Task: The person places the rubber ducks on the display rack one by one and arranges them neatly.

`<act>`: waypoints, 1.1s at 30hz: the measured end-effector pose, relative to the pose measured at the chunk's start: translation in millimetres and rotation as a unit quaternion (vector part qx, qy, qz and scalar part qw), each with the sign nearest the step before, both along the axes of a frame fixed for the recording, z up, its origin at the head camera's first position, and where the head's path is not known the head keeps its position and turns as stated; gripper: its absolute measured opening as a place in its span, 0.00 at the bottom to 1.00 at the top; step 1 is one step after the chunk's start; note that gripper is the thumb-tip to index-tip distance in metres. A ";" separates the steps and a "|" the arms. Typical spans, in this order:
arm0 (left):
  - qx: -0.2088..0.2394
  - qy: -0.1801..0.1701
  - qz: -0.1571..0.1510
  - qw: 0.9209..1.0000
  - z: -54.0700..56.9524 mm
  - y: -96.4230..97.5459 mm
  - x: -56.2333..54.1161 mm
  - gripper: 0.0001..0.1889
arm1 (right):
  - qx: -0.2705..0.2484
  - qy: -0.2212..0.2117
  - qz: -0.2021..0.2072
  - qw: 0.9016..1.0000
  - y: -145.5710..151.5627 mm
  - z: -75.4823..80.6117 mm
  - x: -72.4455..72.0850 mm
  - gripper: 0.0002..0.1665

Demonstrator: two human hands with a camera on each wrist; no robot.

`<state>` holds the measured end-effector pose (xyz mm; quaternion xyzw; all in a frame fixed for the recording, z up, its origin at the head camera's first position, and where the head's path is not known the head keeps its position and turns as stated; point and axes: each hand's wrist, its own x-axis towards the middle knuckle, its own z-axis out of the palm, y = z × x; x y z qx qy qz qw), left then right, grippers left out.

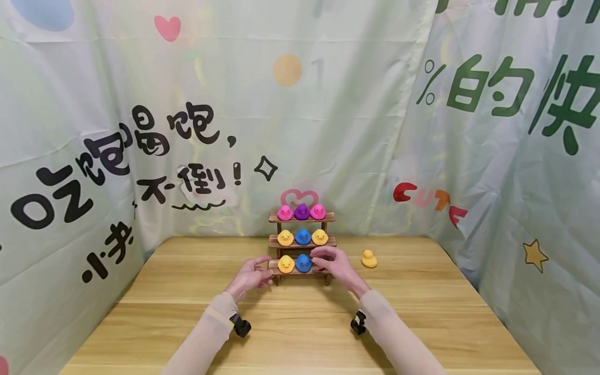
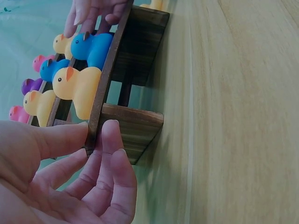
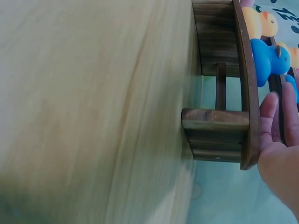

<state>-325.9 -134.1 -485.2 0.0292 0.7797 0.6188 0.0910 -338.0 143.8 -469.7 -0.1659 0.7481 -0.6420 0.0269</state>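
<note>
A wooden three-tier stand (image 1: pixel 303 271) holds small rubber ducks. On its bottom shelf, a yellow duck (image 1: pixel 286 264) sits left of a blue duck (image 1: pixel 303 263). My left hand (image 1: pixel 253 274) is at the shelf's left end, where thumb (image 2: pixel 70 138) and fingers pinch the edge in the left wrist view. My right hand (image 1: pixel 334 263) is over the shelf's right end, beside the blue duck, and hides that spot from the head view. Its fingers (image 3: pixel 290 114) are extended in the right wrist view, with nothing seen between them. Another yellow duck (image 1: pixel 369 259) stands on the table, right of that hand.
The middle shelf carries a blue duck (image 1: pixel 303 237) between two yellow ones. On top, a purple duck (image 1: pixel 302 211) sits between two pink ones. The stand is toward the back of the wood-grain table (image 1: pixel 300 333), with a printed curtain (image 1: pixel 347 130) behind and at both sides.
</note>
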 end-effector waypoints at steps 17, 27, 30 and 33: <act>-0.006 -0.005 0.005 1.000 0.7 0.7 -1.7 0.29 | 0.004 -0.015 -0.027 1.000 27.1 3.9 0.0 0.24; 0.003 -0.009 0.002 1.000 -2.3 -1.7 -3.0 0.29 | 0.021 -0.010 -0.041 0.999 44.6 1.1 -4.3 0.20; 0.001 -0.010 0.004 1.000 -1.8 -1.8 -3.5 0.28 | 0.025 -0.007 -0.043 0.999 50.3 -0.3 -7.5 0.22; 0.003 -0.010 0.006 1.000 -0.7 -1.7 -3.5 0.28 | 0.029 -0.004 -0.041 0.999 56.8 -1.6 -9.4 0.26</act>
